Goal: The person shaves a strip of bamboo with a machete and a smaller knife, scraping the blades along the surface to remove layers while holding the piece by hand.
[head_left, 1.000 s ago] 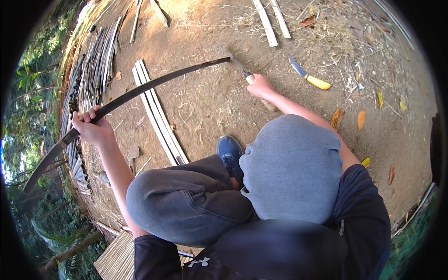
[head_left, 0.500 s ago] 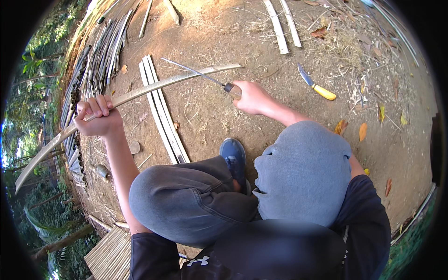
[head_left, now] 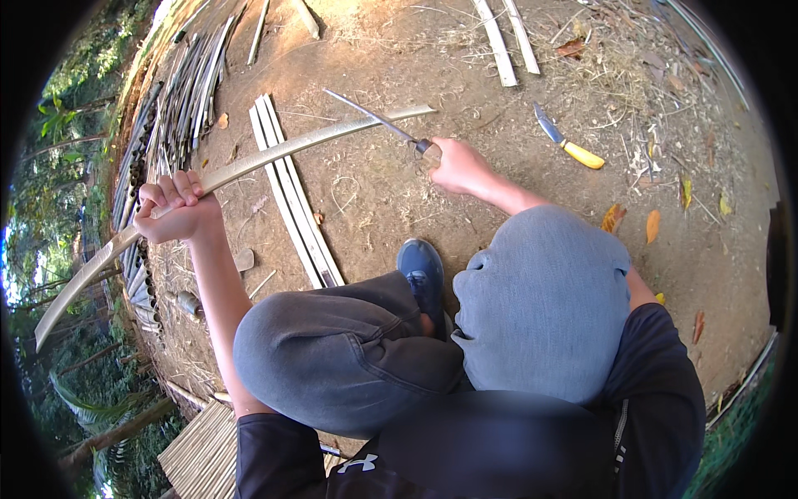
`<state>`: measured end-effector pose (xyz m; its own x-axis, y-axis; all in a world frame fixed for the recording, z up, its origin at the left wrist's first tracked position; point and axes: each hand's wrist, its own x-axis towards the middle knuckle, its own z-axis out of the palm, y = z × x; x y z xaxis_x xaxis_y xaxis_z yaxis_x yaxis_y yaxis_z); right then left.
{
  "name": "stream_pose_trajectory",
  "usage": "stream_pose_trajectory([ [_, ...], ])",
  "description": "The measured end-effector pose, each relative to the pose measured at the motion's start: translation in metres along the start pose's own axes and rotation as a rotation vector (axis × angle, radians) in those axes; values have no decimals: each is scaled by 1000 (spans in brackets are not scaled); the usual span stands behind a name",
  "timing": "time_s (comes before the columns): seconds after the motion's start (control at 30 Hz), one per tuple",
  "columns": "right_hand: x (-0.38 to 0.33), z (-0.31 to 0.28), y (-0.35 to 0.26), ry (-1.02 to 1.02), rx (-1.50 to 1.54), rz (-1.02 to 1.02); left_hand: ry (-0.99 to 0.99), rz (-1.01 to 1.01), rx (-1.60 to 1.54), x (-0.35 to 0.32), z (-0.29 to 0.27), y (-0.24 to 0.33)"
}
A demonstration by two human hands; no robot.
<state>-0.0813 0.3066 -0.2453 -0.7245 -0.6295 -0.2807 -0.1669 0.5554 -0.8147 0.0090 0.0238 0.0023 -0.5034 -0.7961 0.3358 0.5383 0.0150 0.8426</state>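
Note:
My left hand [head_left: 176,208] grips a long, pale bamboo strip [head_left: 274,154] that curves from lower left up to the middle. My right hand [head_left: 457,165] holds a knife [head_left: 378,121] by its handle, the thin blade slanting up and left and crossing the strip near its far end. I am squatting, with my knees [head_left: 332,349] and a blue shoe [head_left: 422,268] below the hands.
A second knife with a yellow handle [head_left: 569,143] lies on the dirt at the right. A few flat bamboo strips [head_left: 295,200] lie side by side on the ground under the held strip. A pile of split bamboo [head_left: 166,116] runs along the left, and more slats [head_left: 507,37] lie at the top.
The bamboo strip has turned from its dark side to its pale side. My right hand has lifted the knife off the ground and laid the blade across the strip's end.

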Motion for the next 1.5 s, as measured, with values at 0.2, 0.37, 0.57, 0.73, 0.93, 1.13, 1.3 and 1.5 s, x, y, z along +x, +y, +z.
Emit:
stream_pose_trajectory([
  [0.2, -10, 0, -20, -64, 14, 42, 19, 4, -3, 5, -8, -3],
  [0.37, 1, 2, -13, -42, 40, 73, 1, 14, 2, 5, -5, -2],
  [0.57, 2, -4, -10, -29, 34, 103, -10, 18, 15, 4, -5, -2],
  [0.73, -13, 1, -13, -32, -2, 55, -13, 14, 8, 5, -10, -2],
  [0.93, 0, 6, 5, -57, 91, 126, -28, 22, -15, 10, -11, -4],
  [1.13, 8, 2, 35, -47, 58, 202, -79, 6, 3, 9, -9, -4],
  [1.3, -7, 3, 46, -31, 44, 205, -95, -13, -3, 3, -10, -2],
  [1.5, 5, 3, 49, -43, 197, 328, -101, -2, -21, 0, -12, 3],
])
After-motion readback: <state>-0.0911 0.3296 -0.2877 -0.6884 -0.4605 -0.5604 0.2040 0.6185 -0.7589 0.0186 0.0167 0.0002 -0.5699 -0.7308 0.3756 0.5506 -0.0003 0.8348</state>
